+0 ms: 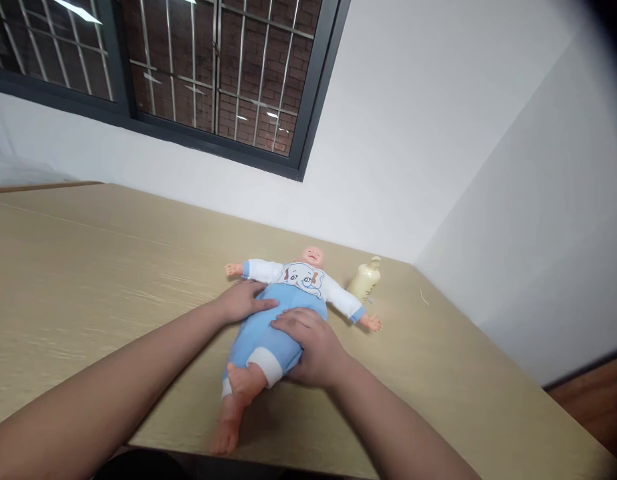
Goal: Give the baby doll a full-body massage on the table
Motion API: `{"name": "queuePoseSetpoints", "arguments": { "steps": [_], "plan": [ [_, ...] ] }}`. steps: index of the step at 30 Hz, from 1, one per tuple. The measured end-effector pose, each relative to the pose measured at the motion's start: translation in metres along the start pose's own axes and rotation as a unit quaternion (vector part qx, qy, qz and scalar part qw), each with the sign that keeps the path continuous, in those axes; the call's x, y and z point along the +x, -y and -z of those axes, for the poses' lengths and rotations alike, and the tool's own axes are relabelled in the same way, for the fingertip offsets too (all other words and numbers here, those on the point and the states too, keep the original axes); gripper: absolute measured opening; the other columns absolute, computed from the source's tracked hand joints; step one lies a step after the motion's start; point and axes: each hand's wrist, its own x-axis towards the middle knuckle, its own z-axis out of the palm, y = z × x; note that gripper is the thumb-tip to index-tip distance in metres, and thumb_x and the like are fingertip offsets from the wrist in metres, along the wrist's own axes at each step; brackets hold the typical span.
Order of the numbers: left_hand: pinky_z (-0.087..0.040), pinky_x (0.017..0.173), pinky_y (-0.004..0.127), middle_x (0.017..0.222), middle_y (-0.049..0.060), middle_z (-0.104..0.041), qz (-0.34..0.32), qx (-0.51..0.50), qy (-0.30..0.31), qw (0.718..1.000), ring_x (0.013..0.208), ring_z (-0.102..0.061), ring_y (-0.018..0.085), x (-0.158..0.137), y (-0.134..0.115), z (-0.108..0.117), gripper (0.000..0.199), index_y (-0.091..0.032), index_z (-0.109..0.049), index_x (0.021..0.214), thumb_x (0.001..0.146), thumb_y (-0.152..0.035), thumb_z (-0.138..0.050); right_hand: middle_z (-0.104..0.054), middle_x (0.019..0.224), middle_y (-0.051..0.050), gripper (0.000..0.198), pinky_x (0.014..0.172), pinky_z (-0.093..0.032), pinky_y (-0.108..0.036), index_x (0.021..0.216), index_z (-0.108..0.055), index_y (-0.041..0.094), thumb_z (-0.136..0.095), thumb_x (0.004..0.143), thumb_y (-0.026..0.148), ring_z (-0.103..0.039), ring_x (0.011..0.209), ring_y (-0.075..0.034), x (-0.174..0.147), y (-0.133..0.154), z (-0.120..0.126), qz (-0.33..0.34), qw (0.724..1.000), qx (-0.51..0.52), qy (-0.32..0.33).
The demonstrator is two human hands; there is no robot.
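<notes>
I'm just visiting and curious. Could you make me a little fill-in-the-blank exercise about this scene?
1. The doll lies face ____ on the table.
2. The doll's trousers are light ____.
3. In the picture, the pale yellow bottle is to the ____ of the doll's head.
4. The left hand and right hand, touching the doll, wear no gloves: both are ____.

Missing words: up; blue; right; bare.
</notes>
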Motion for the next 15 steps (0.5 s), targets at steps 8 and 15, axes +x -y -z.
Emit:
{"name": "queuePoseSetpoints", "arguments": {
  "steps": [8,15],
  "plan": [
    [-0.047,0.092,0.037,0.110,0.008,-0.076,0.012,-0.013,0.005,1.000,0.105,-0.066,0.033,0.000,0.000,-0.002,0.065,-0.023,-0.076,0.109,0.079,-0.076,-0.053,-0.070,0.122,-0.010,0.056,0.107,-0.047,-0.049,0.127,-0.061,0.023,-0.071,0.072,0.028,-0.061,0.120,-0.028,-0.005,-0.013,0.003,-0.025,0.999,-0.024,0.000],
    [-0.047,0.093,0.037,0.113,0.008,-0.076,0.011,-0.020,0.007,1.000,0.107,-0.066,0.033,-0.001,0.003,-0.002,0.065,-0.023,-0.076,0.111,0.080,-0.076,-0.052,-0.063,0.136,-0.011,0.060,0.109,-0.046,-0.053,0.132,-0.061,0.025,-0.070,0.073,0.021,-0.055,0.131,-0.031,-0.009,-0.013,0.023,-0.078,0.995,-0.041,0.056]
  ]
}}
